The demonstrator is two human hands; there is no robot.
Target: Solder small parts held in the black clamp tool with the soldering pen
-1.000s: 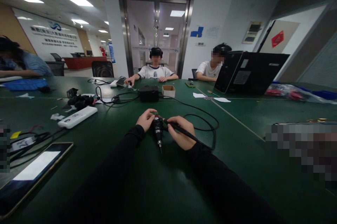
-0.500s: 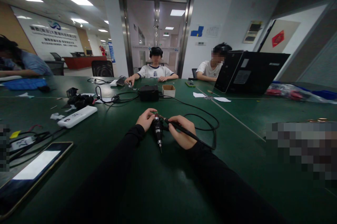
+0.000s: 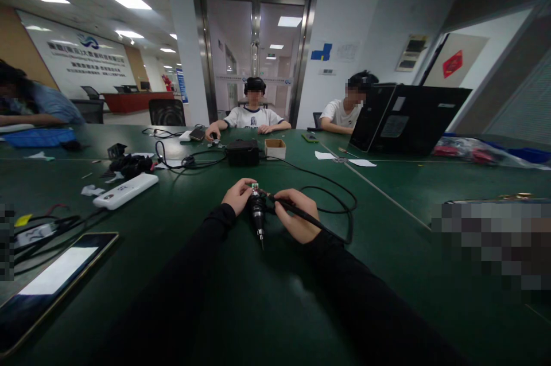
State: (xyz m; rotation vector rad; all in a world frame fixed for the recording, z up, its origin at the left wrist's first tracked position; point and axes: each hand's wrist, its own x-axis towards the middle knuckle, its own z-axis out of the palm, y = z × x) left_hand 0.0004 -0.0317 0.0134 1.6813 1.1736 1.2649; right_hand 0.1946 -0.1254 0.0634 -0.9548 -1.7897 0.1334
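Near the middle of the table, my left hand (image 3: 238,197) pinches a small green and white circuit board (image 3: 255,187) between its fingertips. Below the board, a black and silver tool (image 3: 258,214) points its thin metal tip toward me; it lies right beside my left fingers. My right hand (image 3: 299,214) grips a soldering iron (image 3: 297,211) like a pen, its front end directed left at the board. From the iron's rear, a black cable (image 3: 353,205) loops away to the right. Whether the iron's tip touches the board is too small to tell.
Beyond my hands stand a black box (image 3: 243,152) and a small open cardboard box (image 3: 275,148). A white power bank (image 3: 126,190) and a phone (image 3: 60,280) lie left. A black computer case (image 3: 408,119) stands back right. Several people sit around the table (image 3: 387,263).
The circuit board has tilted slightly, so its face shows brighter. Both my hands stay almost where they were. Across the table, a person's hand has shifted slightly.
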